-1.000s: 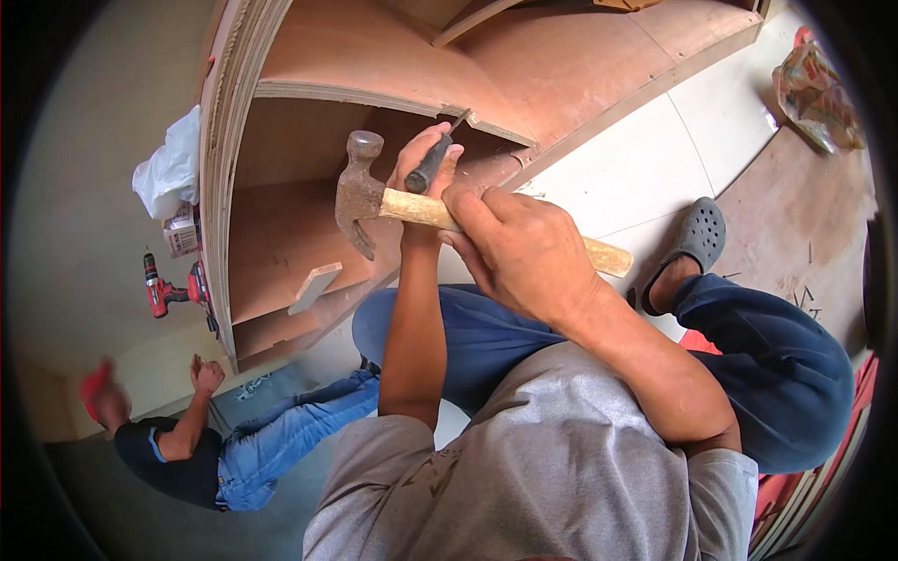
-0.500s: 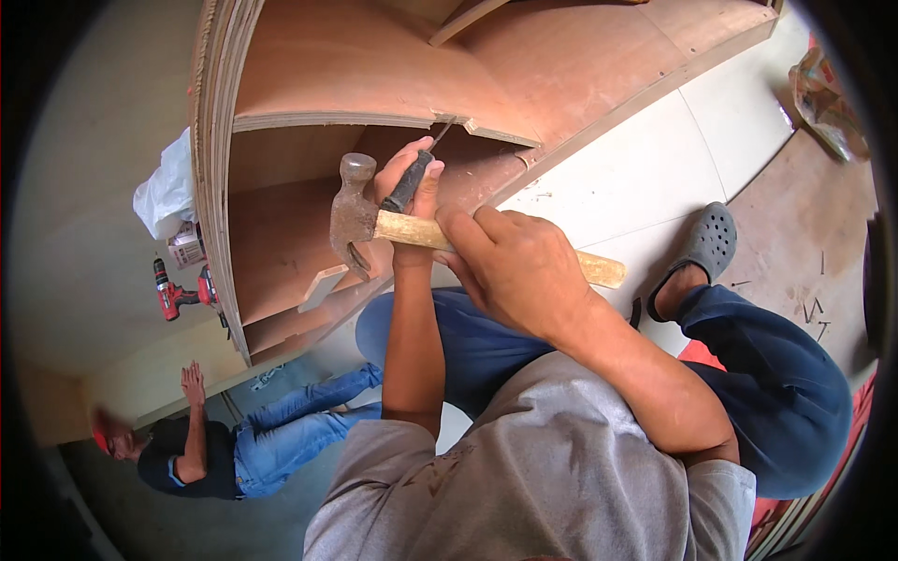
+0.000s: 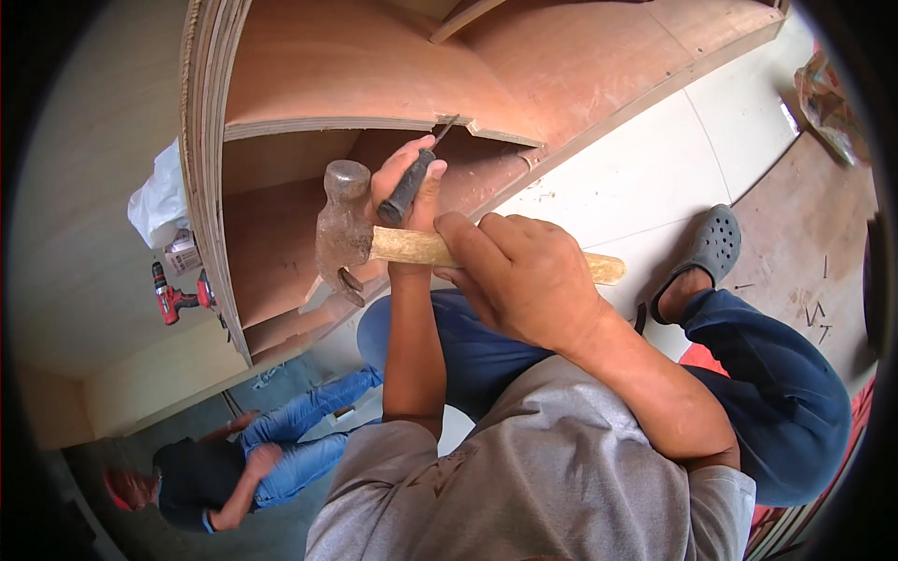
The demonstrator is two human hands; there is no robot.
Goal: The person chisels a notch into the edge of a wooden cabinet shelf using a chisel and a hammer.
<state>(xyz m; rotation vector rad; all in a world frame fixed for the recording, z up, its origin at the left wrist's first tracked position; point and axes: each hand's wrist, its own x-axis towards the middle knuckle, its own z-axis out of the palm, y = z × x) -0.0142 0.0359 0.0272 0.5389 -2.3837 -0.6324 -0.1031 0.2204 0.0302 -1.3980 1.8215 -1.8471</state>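
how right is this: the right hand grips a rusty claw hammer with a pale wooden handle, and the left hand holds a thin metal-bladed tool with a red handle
One colour is wrong: the head view shows that the thin metal-bladed tool in the left hand has a black handle, not red. The right hand does grip the rusty, wooden-handled claw hammer.
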